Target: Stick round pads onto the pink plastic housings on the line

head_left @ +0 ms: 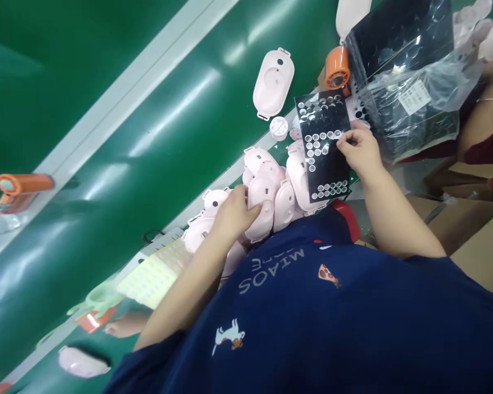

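the wearer's two hands (237,213) (360,150), one held black sticker sheet (331,169), one round pale disc (278,128), one white label (414,97)

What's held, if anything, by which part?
Left hand on a pink case, hold unclear; right hand pinches the black sheet by its edge, or a sticker.

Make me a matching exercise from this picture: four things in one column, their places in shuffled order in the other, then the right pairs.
Things
1. Left hand
2. Right hand
3. Round white disc
4. Yellow sheet

Places
A. Beside the pink shell that lies apart on the green surface
B. Partly behind the left forearm
C. On the heap of pale pink shells
D. Pinching near one side of the black sheet with round stickers

Pairs: 1-C, 2-D, 3-A, 4-B
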`<state>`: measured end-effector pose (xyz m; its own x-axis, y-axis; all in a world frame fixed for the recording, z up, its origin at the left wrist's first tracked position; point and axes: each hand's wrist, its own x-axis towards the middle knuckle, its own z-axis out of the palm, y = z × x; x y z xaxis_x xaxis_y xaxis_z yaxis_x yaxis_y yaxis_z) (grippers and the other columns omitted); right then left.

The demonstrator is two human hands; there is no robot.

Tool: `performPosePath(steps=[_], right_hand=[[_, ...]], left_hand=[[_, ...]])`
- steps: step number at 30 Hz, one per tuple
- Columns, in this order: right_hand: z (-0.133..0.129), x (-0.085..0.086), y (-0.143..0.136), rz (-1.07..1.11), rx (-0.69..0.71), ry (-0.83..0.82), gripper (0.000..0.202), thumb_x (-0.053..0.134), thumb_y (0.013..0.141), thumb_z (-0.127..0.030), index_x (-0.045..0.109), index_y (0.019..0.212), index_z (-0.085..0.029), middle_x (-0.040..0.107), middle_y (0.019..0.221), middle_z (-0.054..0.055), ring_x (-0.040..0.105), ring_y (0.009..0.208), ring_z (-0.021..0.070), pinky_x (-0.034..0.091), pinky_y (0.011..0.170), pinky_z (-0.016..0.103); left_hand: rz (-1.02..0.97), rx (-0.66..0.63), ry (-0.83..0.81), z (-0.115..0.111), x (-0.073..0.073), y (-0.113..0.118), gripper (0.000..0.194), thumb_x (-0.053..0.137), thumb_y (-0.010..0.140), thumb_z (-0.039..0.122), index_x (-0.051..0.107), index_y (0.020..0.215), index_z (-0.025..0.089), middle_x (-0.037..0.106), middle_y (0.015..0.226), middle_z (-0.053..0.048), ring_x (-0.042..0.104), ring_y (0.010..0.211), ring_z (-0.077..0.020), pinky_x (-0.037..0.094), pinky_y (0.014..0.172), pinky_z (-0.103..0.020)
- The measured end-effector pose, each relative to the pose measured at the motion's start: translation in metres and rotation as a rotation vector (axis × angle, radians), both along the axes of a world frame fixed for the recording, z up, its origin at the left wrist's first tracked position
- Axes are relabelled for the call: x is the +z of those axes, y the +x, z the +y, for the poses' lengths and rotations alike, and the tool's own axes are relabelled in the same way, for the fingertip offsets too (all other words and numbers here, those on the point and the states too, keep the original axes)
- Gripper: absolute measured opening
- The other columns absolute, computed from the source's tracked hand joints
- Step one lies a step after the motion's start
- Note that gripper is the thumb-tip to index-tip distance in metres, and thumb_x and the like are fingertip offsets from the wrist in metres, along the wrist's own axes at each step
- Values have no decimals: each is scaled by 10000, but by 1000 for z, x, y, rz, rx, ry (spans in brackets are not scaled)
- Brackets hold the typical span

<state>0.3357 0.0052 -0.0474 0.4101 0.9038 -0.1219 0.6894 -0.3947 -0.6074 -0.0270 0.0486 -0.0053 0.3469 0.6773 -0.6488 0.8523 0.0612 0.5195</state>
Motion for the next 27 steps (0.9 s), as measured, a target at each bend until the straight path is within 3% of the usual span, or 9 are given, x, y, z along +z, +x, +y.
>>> performPosePath(steps=[2,4,6,8,10,13,18,27], right_hand=[[8,12,-20,-141,-48,37,113,690,845,-253,612,789,-193,564,1323,126,477,1339,331,339,1143,594],[12,38,-55,-109,-37,101,129,699,853,-294,627,803,-199,576,1283,129,497,1301,319,364,1125,579],[13,69,-98,175,86,141,186,682,872,-370,636,808,-202,638,1045,85,607,1058,233,490,991,475],[12,95,-140,636,225,17,295,684,859,-482,637,784,-200,642,857,34,616,806,165,544,803,381],[13,110,-169,958,208,-116,371,730,798,-549,640,775,-190,636,774,12,589,703,138,528,688,327],[16,117,-188,1108,107,-182,405,816,701,-543,650,761,-178,633,739,1,567,677,124,490,633,290],[22,117,-187,1125,71,-169,336,862,669,-454,676,733,-182,642,759,-6,569,717,121,490,677,286],[28,119,-190,1162,18,-223,410,904,603,-502,662,699,-185,635,736,-13,540,708,118,471,673,284]], left_hand=[[-146,180,8,-13,5,-7,404,686,727,375,533,1047,180,676,1001,-115,686,891,-296,573,797,-462],[-273,331,91,-21,12,-15,494,684,708,402,529,1114,168,673,1087,-131,677,984,-300,566,870,-476],[-374,423,193,-27,20,-20,536,679,730,421,540,1177,160,669,1163,-147,647,1125,-316,529,990,-494],[-465,459,235,-32,29,-20,502,657,785,433,559,1198,164,682,1174,-146,628,1200,-316,498,1060,-494],[-541,449,259,-34,36,-16,452,632,825,432,575,1185,164,708,1114,-140,648,1186,-309,512,1063,-483],[-612,391,307,-35,43,-9,426,613,849,387,575,1213,169,729,1060,-129,684,1123,-294,558,1014,-460],[-638,369,395,-33,44,-6,428,629,834,296,576,1234,155,716,1105,-144,700,1081,-292,590,950,-447],[-652,374,399,-31,42,-4,454,619,821,238,545,1261,154,675,1226,-160,667,1165,-286,556,1024,-457]])
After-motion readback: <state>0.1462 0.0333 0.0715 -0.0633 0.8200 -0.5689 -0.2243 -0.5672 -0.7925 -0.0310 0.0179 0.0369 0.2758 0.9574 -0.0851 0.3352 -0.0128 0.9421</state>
